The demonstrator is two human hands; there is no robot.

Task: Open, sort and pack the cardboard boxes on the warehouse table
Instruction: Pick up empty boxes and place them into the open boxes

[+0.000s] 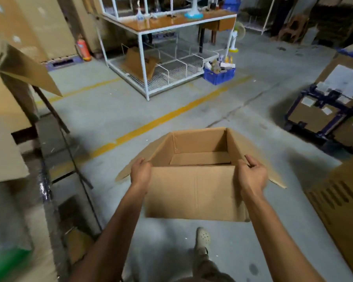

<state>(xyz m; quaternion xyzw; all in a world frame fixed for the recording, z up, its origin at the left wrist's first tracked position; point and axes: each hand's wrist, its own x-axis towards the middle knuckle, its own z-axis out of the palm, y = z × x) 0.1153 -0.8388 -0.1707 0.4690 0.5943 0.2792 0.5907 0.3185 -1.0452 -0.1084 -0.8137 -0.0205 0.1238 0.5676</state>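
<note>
Both hands, left hand (141,173) and right hand (252,176), grip an open, empty cardboard box (196,192) by its top corners, fingers (251,159) curled over the rim to carry it level above the warehouse floor (171,102).

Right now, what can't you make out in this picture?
Head view:
- Underside of the box: hidden by its own walls.
- Fingertips of the left hand and right hand: tucked round the box's sides.
- Green thing, bottom left: blurred, cut off by the edge.
- Contents of the blue crate: too small.
</note>
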